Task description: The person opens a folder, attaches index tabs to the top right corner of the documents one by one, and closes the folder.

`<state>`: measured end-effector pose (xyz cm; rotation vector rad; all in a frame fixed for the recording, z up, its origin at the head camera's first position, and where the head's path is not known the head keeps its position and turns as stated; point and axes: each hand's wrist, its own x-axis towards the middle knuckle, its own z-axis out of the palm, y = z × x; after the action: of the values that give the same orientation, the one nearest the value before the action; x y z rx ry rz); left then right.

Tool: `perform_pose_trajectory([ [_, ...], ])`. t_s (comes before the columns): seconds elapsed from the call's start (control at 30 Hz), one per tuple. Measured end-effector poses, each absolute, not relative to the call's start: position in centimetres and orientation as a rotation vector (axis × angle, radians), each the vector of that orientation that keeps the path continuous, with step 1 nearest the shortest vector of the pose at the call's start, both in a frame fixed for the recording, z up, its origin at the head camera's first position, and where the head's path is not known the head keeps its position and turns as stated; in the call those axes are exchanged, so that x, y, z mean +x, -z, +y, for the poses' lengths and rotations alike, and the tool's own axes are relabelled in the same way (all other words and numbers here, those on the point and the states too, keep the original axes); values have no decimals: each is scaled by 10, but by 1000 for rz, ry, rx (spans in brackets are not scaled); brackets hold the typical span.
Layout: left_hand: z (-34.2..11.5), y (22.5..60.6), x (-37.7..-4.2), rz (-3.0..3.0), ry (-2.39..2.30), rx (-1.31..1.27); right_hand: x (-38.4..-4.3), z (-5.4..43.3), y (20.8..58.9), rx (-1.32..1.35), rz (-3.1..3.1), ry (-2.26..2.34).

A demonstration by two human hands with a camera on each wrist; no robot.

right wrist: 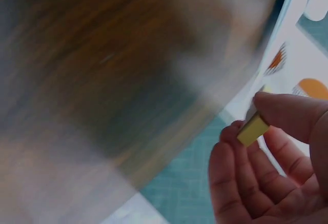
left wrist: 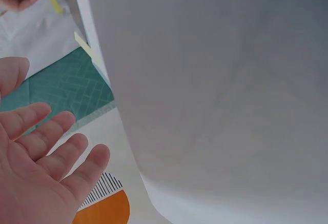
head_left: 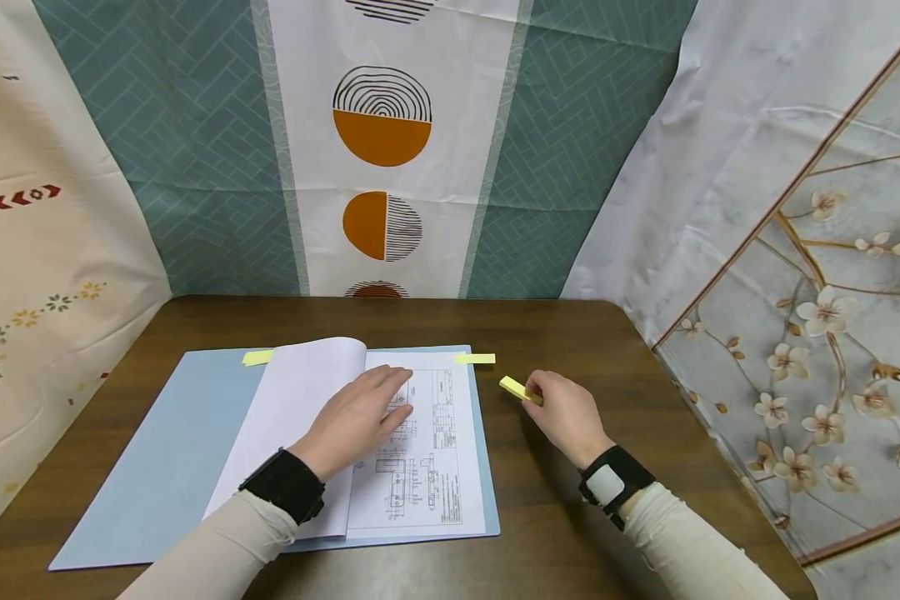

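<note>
My left hand (head_left: 362, 414) lies over the turned pages of a document, its fingers extended across a printed sheet (head_left: 450, 450) of technical drawings. In the left wrist view the same hand (left wrist: 46, 157) shows relaxed, spread fingers with nothing in them. To the right of the folder, my right hand (head_left: 567, 414) pinches a small pad of yellow sticky notes (head_left: 513, 387) between thumb and fingers. The right wrist view shows the pad (right wrist: 253, 131) under the thumb tip. One yellow sticky tab (head_left: 480, 359) juts from the sheet's upper right edge; another tab (head_left: 257, 357) is on the turned page.
A light blue folder (head_left: 157, 450) lies spread under the papers on a brown wooden table (head_left: 570, 333). The turned white page (head_left: 307, 375) curls up at its top. Patterned cloths (head_left: 600, 125) hang behind and at both sides of the table.
</note>
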<state>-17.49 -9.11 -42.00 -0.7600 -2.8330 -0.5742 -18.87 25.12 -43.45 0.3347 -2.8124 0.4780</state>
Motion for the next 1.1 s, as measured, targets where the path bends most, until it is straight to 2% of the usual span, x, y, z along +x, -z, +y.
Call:
perform_pose_trajectory([
  [0.4, -92, 417, -173, -2860, 554, -727, -190, 284, 449, 244, -2869, -418],
  [0.8, -100, 413, -171, -2846, 544, -724, -190, 284, 451, 242, -2906, -401],
  [1.1, -127, 399, -164, -2851, 562, -641, -189, 279, 446, 235, -2935, -322],
])
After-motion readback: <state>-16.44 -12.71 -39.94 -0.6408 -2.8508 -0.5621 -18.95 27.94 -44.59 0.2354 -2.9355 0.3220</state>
